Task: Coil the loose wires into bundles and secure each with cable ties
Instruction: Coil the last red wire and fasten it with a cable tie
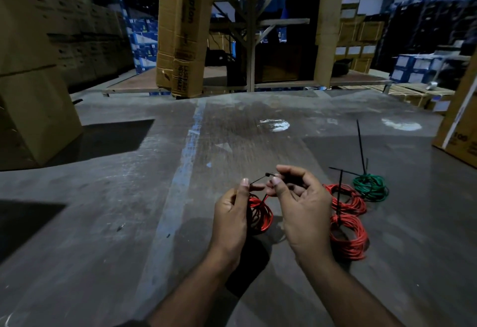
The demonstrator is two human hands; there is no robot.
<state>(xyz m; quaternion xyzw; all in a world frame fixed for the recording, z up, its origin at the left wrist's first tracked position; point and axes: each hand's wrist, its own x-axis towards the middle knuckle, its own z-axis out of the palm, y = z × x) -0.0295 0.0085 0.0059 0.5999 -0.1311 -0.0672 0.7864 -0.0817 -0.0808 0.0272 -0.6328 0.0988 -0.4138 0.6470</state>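
The person holds a small red coil [259,214] in the air, above the concrete floor [129,197], so that both hands can work around it. The left hand [231,219] grips the coil from the left side, with its fingers curled on the wire; this keeps the loops together. A black cable tie [259,180] passes around the coil. The right hand [300,206] pinches the head end of the tie between thumb and bent fingers, probably to feed the tail through the head or to pull it tight.

To the right, on the floor, lie three bundles that look finished: two red bundles [347,219] touching each other, and a green bundle [370,187] just beyond them. Their ties stand up with long uncut tails. Cardboard boxes [33,94] are stacked far left.
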